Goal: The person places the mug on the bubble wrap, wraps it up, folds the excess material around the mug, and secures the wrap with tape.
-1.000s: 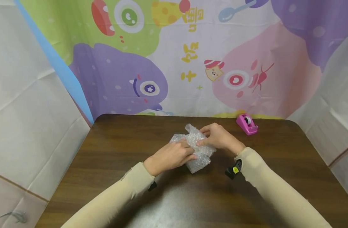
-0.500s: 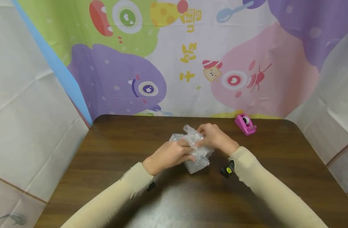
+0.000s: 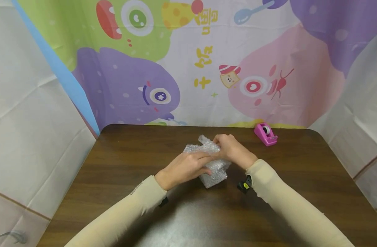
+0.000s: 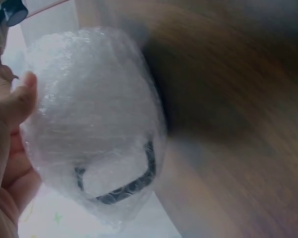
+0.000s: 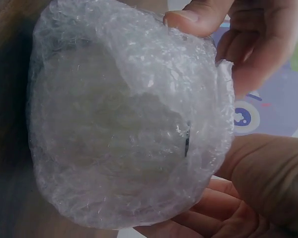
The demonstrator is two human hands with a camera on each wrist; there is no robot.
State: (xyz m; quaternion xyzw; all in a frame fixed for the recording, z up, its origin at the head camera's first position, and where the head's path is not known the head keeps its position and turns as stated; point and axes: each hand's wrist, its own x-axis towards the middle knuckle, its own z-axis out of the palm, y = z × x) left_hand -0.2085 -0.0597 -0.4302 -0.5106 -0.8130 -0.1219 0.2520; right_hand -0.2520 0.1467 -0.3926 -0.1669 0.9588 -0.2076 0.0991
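Head view: a bubble-wrapped bundle (image 3: 213, 179) sat between both hands, over the wooden table (image 3: 129, 147). The left hand (image 3: 185, 167) gripped it, fingers across the top, thumb nearer the person; the right hand (image 3: 233, 150) pinched its far right side. Light, even pressure seemed likeliest to keep the folds snug without crushing them.

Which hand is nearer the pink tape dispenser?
The right hand, between the bubble-wrapped bundle and the pink tape dispenser; the left hand is farther off, on the bundle's left.
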